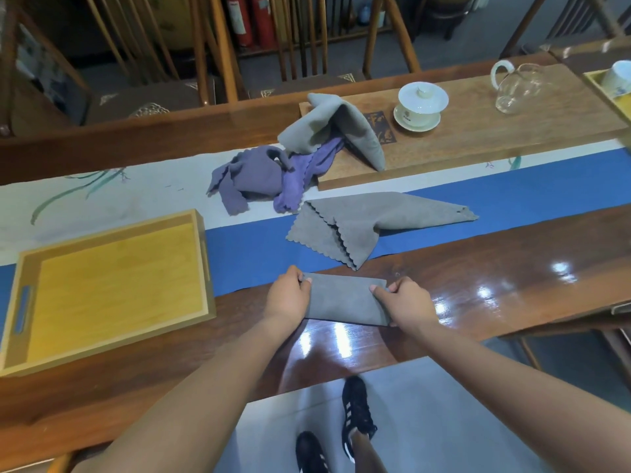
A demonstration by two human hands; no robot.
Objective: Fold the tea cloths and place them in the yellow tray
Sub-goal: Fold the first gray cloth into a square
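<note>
Head view: long glossy wooden table (495, 268) with a blue runner (259, 247), chairs behind. Near the front edge, a folded grey cloth (345, 300), pinched at its left end by the left hand (286, 297) and at its right end by the right hand (406, 303), fingers curled onto fabric. Empty yellow tray (30, 268) well to the left. Unfolded grey cloth (358, 221), purple cloths (259, 179) and another grey one (345, 129) beyond. Risk: fold springing open on lifting, or sliding on the slick wood.
</note>
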